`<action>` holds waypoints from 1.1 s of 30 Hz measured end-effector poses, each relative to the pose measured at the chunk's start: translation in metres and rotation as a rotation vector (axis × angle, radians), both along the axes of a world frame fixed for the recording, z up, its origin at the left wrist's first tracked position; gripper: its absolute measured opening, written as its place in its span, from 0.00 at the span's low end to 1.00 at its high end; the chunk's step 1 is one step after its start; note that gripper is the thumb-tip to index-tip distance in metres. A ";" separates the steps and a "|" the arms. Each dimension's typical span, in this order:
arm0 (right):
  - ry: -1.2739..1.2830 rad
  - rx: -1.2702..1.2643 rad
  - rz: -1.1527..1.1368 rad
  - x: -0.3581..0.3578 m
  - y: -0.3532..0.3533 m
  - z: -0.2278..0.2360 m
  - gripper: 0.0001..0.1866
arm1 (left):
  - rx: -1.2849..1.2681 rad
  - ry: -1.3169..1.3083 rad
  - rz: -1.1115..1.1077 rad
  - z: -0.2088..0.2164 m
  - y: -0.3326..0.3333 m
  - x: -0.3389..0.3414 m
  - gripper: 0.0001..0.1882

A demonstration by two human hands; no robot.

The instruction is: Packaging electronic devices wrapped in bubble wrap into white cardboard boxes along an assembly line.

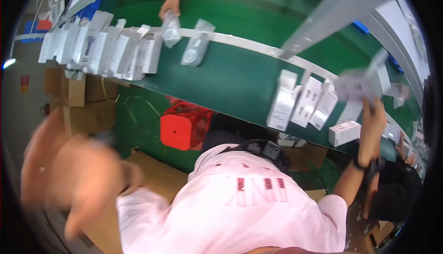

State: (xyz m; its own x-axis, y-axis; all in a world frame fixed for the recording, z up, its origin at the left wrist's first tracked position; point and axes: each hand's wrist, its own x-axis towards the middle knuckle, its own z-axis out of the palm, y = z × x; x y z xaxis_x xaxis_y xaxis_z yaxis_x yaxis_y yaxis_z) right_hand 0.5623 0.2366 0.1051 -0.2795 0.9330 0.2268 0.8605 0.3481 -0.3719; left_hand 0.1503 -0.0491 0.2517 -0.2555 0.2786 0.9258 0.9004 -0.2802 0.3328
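Note:
My right hand [374, 115] reaches over the right part of the green bench and grips a white printed box [354, 84], whose end flap appears to stand up. That box is blurred. Beneath it lie a smaller closed white box [344, 133] and a bubble-wrap piece [351, 111]. Just left of them, several white boxes [308, 101] stand in a row, some with raised flaps. My left hand [78, 171] is raised close to the camera at the left, away from the bench. Motion smears its fingers, so their state is unclear.
Many white cartons [99, 46] line the bench's left end. Across the bench, another person's hand [171, 6] holds a bubble-wrapped item [171, 29] beside a second wrapped item [197, 43]. A red stool [177, 127] and cardboard boxes [90, 113] stand below. A grey post [339, 16] crosses above.

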 end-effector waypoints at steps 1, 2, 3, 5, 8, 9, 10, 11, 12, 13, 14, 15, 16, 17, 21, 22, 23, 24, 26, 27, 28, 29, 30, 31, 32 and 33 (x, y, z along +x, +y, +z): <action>-0.009 -0.027 0.048 -0.010 -0.033 0.019 0.13 | -0.158 -0.512 -0.228 -0.056 0.022 0.011 0.48; -0.026 -0.060 0.080 -0.015 -0.059 0.036 0.11 | -0.491 -0.818 -0.297 -0.094 0.038 0.021 0.50; 0.035 -0.216 0.112 -0.028 -0.077 0.042 0.12 | -0.888 -0.780 -0.484 -0.133 0.040 0.018 0.55; 0.218 -0.481 0.168 -0.078 -0.102 0.035 0.12 | -1.177 -0.419 -0.502 -0.187 0.056 0.053 0.65; 0.460 -0.689 0.308 -0.154 -0.112 -0.015 0.10 | -1.270 -0.547 -0.699 -0.216 0.080 0.060 0.64; 0.444 -0.645 0.342 -0.182 -0.099 -0.036 0.11 | -1.244 -0.833 -0.864 -0.231 0.083 0.056 0.63; 0.307 -0.632 0.332 -0.194 -0.077 -0.076 0.14 | -1.133 -1.092 -0.912 -0.260 0.081 0.053 0.50; 0.533 -0.862 0.341 -0.211 -0.065 -0.116 0.16 | -1.266 -1.419 -0.982 -0.277 0.086 0.044 0.42; 0.507 -0.795 0.328 -0.225 -0.055 -0.162 0.18 | -1.395 -1.744 -1.035 -0.292 0.095 0.032 0.34; 0.478 -0.733 0.326 -0.235 -0.048 -0.194 0.21 | -1.206 -2.132 -1.127 -0.313 0.102 0.022 0.21; 0.467 -0.743 0.310 -0.237 -0.043 -0.205 0.21 | -1.216 -2.149 -1.134 -0.320 0.105 0.015 0.21; 0.388 -0.626 0.247 -0.239 -0.035 -0.212 0.24 | -1.135 -2.377 -1.226 -0.325 0.110 0.006 0.23; 0.311 -0.503 0.186 -0.240 -0.029 -0.217 0.28 | -1.038 -2.597 -1.313 -0.331 0.117 0.000 0.25; 0.320 -0.585 0.175 -0.243 -0.029 -0.196 0.31 | -0.960 -2.585 -1.379 -0.335 0.114 -0.001 0.28; 0.152 -0.783 0.064 -0.233 -0.014 -0.192 0.35 | -0.957 -2.385 -1.350 -0.343 0.099 -0.006 0.34; 0.144 -0.781 0.053 -0.239 -0.017 -0.180 0.35 | -0.961 -2.390 -1.363 -0.351 0.092 -0.007 0.34; 0.163 -1.019 -0.018 -0.246 -0.023 -0.170 0.35 | -1.002 -2.355 -1.323 -0.360 0.086 -0.008 0.35; 0.183 -1.254 -0.093 -0.250 -0.027 -0.165 0.35 | -1.042 -2.319 -1.282 -0.369 0.080 -0.009 0.36; 0.222 -1.339 -0.126 -0.247 -0.039 -0.175 0.31 | -0.900 -2.474 -1.431 -0.373 0.071 -0.007 0.36; 0.368 -1.405 -0.108 -0.244 -0.044 -0.183 0.29 | -0.734 -2.615 -1.562 -0.372 0.064 -0.005 0.36; 0.515 -1.469 -0.084 -0.246 -0.048 -0.184 0.28 | -0.784 -2.569 -1.428 -0.355 0.062 -0.003 0.36; 0.527 -1.433 -0.075 -0.252 -0.052 -0.174 0.26 | -0.732 -2.579 -1.413 -0.354 0.059 -0.001 0.36; 0.486 -1.411 -0.046 -0.252 -0.051 -0.180 0.26 | -0.792 -2.552 -1.443 -0.359 0.056 -0.006 0.36; 0.461 -1.393 -0.059 -0.255 -0.051 -0.177 0.22 | -0.830 -2.511 -1.487 -0.370 0.053 -0.009 0.34; 0.408 -1.359 0.027 -0.252 -0.049 -0.183 0.20 | -0.979 -2.443 -1.390 -0.377 0.052 -0.010 0.33; 0.357 -1.324 0.116 -0.244 -0.046 -0.194 0.17 | -1.118 -2.368 -1.284 -0.384 0.050 -0.013 0.31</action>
